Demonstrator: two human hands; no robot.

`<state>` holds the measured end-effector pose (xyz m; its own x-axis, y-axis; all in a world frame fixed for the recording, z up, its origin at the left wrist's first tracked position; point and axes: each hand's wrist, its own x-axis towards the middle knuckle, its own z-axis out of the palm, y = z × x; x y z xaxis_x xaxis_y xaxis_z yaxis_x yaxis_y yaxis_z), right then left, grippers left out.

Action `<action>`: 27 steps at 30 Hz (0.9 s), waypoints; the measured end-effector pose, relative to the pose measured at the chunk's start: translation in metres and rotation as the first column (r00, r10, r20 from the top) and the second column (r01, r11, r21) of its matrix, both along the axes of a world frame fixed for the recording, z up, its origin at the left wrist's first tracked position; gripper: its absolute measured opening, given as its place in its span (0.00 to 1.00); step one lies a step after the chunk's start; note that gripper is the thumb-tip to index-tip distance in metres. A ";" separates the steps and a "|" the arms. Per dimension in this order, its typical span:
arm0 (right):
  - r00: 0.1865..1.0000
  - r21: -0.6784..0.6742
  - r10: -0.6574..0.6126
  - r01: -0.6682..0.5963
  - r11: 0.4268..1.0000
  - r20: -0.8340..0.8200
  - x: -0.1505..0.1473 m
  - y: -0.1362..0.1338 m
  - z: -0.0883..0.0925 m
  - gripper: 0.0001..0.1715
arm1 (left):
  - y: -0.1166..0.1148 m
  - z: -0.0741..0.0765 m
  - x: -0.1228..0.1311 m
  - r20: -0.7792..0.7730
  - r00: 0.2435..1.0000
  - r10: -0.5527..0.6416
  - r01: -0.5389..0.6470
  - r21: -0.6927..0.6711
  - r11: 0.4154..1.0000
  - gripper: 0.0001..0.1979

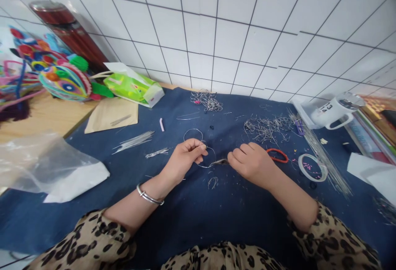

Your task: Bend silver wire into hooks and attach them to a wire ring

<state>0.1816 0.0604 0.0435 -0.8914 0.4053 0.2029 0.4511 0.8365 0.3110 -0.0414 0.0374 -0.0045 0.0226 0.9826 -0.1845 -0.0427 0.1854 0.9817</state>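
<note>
My left hand [187, 154] is closed, pinching a thin silvery wire [214, 151] between thumb and fingers. The wire is bent into two rings, one behind the fingertips and one to their right. My right hand [250, 162] is wrapped around pliers with red-orange handles [279, 155]. The metal jaws point left and meet the lower right edge of the nearer ring, where the wire looks twisted. Most of the pliers is hidden under my fingers. A few curled wire pieces [213, 182] lie on the blue cloth [198, 220] just below.
Tangled wire heaps [267, 129] and another wire tangle [206, 100] lie farther back. Straight wires [134, 141] are bundled at left, near a tied wire bundle [157, 152]. At right are a round dish [312, 167] with pink bits, long wires [328, 160] and a white mug [335, 111].
</note>
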 end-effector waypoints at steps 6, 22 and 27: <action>0.991 0.131 0.107 -0.095 0.987 -0.081 0.004 0.009 -0.021 0.07 | 0.001 0.001 0.000 0.027 0.997 0.075 -0.075 0.012 0.997 0.10; 0.961 0.111 0.009 0.022 0.994 -0.275 0.003 0.007 -0.032 0.05 | -0.001 -0.001 0.002 0.069 0.997 0.040 -0.038 -0.030 0.999 0.10; 0.982 0.067 0.068 -0.057 0.996 -0.174 0.001 0.009 -0.031 0.07 | 0.000 0.000 0.001 0.090 0.983 0.157 -0.161 0.036 0.986 0.09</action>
